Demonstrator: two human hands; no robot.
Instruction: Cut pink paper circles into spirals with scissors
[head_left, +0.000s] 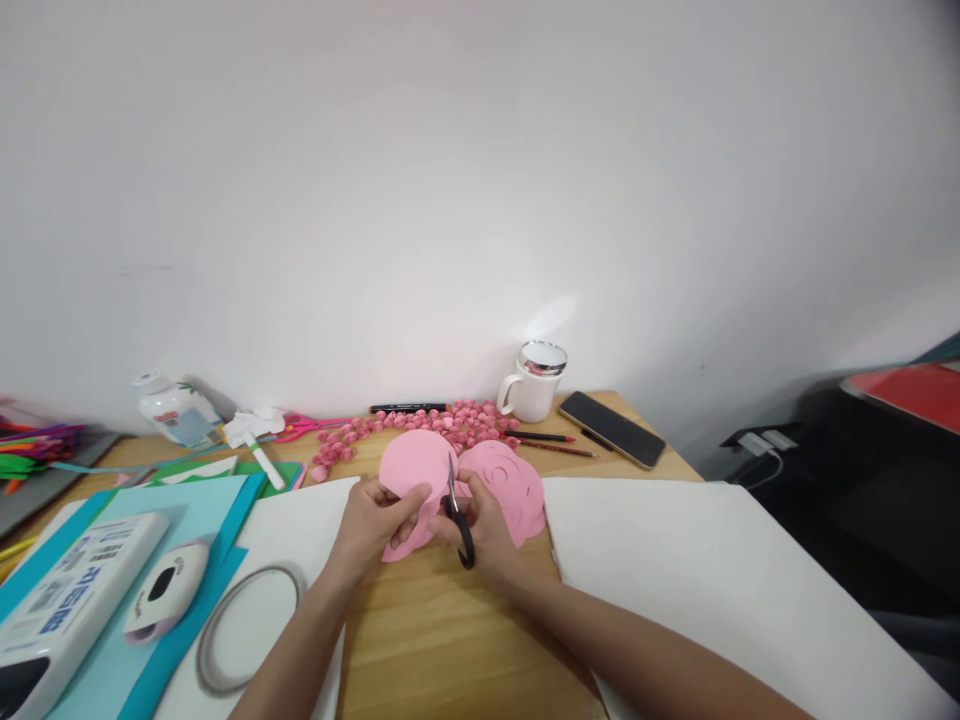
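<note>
My left hand (386,518) pinches the lower edge of a round pink paper disc (417,462). Black-handled scissors (460,530) are in my right hand (480,525), fingers curled through the handle. Their blades point away from me and lie at the disc's right edge. Whether the blades are cutting into the paper I cannot tell. More pink paper hangs below my left fingers. Just right of my right hand lies a pile of pink paper circles (504,482), some with curved cut lines. Behind the disc are many small rolled pink paper flowers (472,420).
A white mug (534,385), a phone (613,428) and pencils (551,447) lie at the back right. Pink scissors (300,427), a white bottle (178,410) and a marker (266,466) are at left. Nearer stand a long white box (82,610) and a tape ring (206,650).
</note>
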